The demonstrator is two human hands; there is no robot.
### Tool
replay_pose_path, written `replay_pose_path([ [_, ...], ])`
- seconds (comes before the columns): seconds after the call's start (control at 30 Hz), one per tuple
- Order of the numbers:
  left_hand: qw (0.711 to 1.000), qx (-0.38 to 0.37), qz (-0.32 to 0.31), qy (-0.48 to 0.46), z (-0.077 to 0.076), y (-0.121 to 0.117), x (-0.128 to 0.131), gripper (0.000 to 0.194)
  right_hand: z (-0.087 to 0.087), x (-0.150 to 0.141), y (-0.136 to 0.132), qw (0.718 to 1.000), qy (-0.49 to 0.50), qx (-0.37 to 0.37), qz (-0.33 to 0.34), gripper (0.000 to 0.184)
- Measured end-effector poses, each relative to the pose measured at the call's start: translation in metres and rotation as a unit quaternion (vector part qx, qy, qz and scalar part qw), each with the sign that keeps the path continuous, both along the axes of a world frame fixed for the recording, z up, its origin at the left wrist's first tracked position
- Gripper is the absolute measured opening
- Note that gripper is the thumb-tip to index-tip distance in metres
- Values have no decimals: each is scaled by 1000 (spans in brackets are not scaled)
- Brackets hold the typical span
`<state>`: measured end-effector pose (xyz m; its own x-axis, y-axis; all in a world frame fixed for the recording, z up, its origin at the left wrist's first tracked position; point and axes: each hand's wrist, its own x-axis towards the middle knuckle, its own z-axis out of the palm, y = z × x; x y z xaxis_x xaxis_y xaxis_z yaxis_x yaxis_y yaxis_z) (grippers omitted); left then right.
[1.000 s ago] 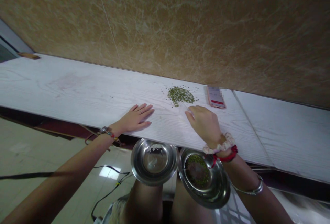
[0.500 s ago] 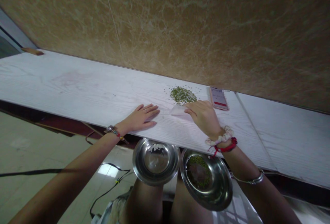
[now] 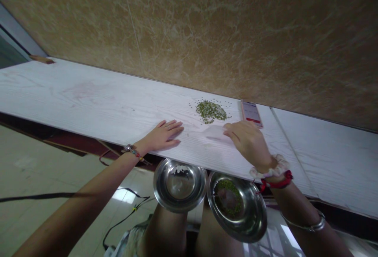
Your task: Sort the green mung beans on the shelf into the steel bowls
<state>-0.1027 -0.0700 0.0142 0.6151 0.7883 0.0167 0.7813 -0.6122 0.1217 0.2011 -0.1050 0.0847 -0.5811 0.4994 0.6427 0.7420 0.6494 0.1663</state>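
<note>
**Right hand pinched a thin sheet beside green bits**

Nearest my head camera, two metal bowls sat side by side at the knees, below the table's front edge. The left bowl (image 3: pixel 159 200) held a few white bits (image 3: pixel 180 168); the right bowl (image 3: pixel 255 219), tilted, held green bits (image 3: pixel 234 205) around a brownish patch I could not make out. Just beyond, I had the left hand (image 3: pixel 162 135) released, palm down on the white table (image 3: pixel 109 95), fingers apart. My right hand (image 3: pixel 251 142) grasped a thin, whitish sheet (image 3: pixel 217 131) between thumb and fingers, low over the table. Just past that sheet lay a loose green pile (image 3: pixel 211 111), stray pieces scattered around it. To its right, a phone (image 3: pixel 252 114) lay screen up near the marbled wall (image 3: pixel 206 32). At the far left, I saw a brown piece (image 3: pixel 43 59) by the wall.
</note>
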Motion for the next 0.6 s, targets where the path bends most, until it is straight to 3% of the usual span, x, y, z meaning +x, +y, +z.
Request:
replay_pose_path([
  [0.13, 1000, 5, -4, 11, -1, 0, 0, 52, 0, 4, -3, 987, -65, 3, -146, 25],
  [0.23, 1000, 5, -11, 26, -2, -3, -3, 52, -3, -2, -9, 979, -81, -32, -187, 26],
  [0.4, 998, 3, -50, 39, -2, -12, -11, 56, -5, -26, -23, 985, -61, -39, -155, 27],
  [0.6, 998, -18, -55, 29, -1, -13, -17, 59, 1, -53, -34, 996, -25, -63, -66, 24],
])
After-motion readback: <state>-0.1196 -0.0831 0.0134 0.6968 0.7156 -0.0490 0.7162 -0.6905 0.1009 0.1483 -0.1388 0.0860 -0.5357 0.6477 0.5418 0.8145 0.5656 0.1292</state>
